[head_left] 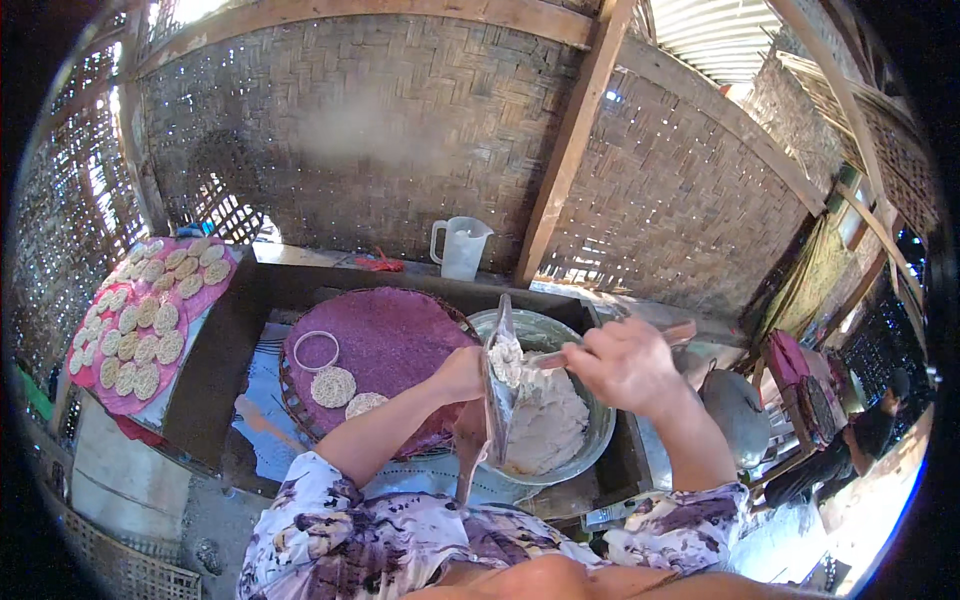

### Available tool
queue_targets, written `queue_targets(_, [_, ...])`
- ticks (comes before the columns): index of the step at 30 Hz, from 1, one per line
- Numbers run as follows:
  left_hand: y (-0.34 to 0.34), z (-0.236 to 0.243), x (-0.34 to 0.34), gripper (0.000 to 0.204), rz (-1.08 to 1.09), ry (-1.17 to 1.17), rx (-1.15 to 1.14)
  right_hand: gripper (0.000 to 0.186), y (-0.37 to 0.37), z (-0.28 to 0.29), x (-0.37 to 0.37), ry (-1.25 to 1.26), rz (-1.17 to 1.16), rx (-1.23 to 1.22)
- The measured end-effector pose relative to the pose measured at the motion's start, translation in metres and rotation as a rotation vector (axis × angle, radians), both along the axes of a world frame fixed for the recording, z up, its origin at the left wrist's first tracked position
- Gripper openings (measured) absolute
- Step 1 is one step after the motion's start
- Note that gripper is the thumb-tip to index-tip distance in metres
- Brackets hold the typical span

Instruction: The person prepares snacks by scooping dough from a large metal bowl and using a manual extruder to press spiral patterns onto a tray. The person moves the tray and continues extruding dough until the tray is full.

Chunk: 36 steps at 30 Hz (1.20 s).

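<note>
My left hand is closed around the side of a long, narrow paddle-like tool, smeared with pale paste and tilted over a large metal basin. My right hand grips a wooden spatula, whose flat end meets a lump of paste on the tool's upper part. Thick, pale, grainy paste fills much of the basin. Left of it, a round woven tray lined with purple cloth bears a white ring and pale grainy discs. My left forearm hides part of this tray.
Several more discs lie on pink cloth at the far left. A translucent jug stands on the ledge behind the basin. A wooden stick rests beside the tray. At right are a dark round pot and another person.
</note>
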State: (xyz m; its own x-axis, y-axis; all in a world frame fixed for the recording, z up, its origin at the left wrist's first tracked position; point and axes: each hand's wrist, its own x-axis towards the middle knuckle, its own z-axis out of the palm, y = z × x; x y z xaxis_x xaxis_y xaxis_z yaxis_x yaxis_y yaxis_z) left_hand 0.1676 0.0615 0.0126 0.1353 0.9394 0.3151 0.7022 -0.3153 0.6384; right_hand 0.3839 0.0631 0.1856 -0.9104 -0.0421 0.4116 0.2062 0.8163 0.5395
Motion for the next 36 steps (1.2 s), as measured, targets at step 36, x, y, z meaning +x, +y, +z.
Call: queue_targets(36, [0.054,-0.044,-0.016,0.027,-0.024,-0.783,-0.011,0.021,0.006,-0.167,0.022,0.838,-0.165,-0.738])
